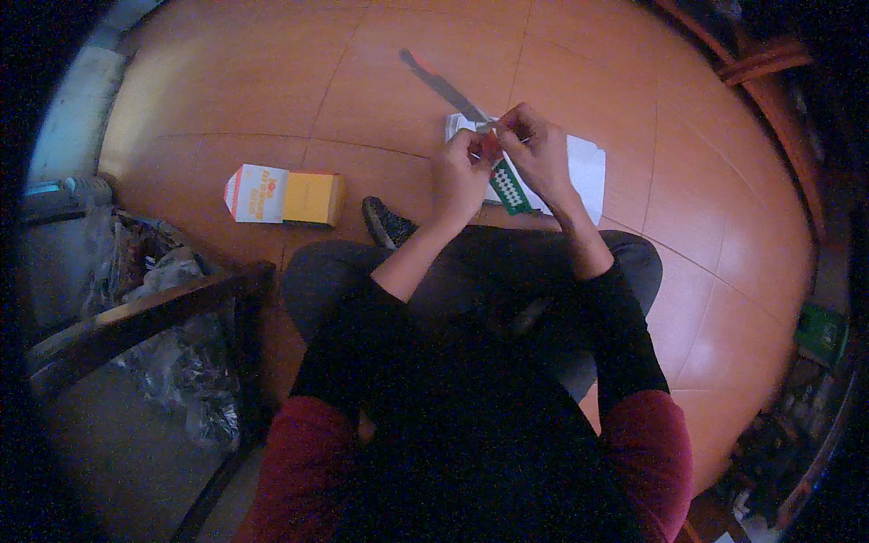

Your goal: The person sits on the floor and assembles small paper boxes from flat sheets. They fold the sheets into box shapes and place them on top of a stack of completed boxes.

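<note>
My left hand (458,177) and my right hand (540,156) meet in front of me, above the floor, fingers bent and pinched together. A small red piece (490,145) shows at the fingertips of my left hand; its kind is too blurred to tell. What my right fingers pinch is hidden. From my fingertips a long, narrow grey thing (445,90), knife-like in shape, with a dark, red-edged far end, reaches away to the upper left. Below the hands is a green strip with white diamond shapes (510,188). White paper sheets (587,176) lie beneath, partly covered.
An open yellow and white box (310,198) lies on the tiled floor (244,100) to the left. A wooden frame (154,314) with clear plastic wrapping (186,362) stands at lower left. Wooden furniture (768,127) borders the right side, with a green container (819,333) below it.
</note>
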`<state>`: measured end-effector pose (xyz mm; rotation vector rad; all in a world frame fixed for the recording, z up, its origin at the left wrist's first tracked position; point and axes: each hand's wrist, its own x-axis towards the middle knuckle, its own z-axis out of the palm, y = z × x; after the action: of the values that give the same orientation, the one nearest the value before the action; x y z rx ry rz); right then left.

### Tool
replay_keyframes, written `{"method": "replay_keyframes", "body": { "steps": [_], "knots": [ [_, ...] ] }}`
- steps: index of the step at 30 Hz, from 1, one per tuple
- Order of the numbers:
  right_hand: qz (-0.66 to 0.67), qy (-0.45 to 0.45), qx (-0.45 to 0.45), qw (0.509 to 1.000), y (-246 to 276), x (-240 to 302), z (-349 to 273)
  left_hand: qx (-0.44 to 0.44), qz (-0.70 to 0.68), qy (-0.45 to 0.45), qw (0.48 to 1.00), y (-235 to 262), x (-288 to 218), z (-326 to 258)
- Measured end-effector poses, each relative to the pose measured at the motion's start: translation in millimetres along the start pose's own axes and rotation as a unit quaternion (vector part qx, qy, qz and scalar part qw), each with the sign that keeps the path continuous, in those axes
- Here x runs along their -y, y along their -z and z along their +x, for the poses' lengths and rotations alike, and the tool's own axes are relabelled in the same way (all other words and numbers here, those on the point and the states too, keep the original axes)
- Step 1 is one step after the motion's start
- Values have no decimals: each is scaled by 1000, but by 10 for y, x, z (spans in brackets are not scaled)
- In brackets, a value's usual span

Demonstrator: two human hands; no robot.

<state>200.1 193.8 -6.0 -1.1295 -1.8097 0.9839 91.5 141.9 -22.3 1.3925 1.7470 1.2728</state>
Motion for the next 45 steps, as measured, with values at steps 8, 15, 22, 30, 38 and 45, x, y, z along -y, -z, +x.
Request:
{"method": "replay_keyframes", "body": {
  "steps": [8,15,22,30,38,45],
  "knots": [
    [-250,188,69,947,145,-11,34,58,-348,255,901,94,73,44],
    [-110,24,150,982,111,-96,9,-6,-288,170,943,34,196,60],
    [21,-20,95,995,-1,-137,-17,19,-487,254,835,110,166,53],
    [126,-87,41,987,-78,-154,-53,19,-497,240,834,134,55,-7],
    [113,-90,132,981,-30,-151,-61,32,-349,249,903,57,199,-52],
    [74,-101,200,972,94,-141,20,94,-378,308,868,120,155,28]
  ]
}}
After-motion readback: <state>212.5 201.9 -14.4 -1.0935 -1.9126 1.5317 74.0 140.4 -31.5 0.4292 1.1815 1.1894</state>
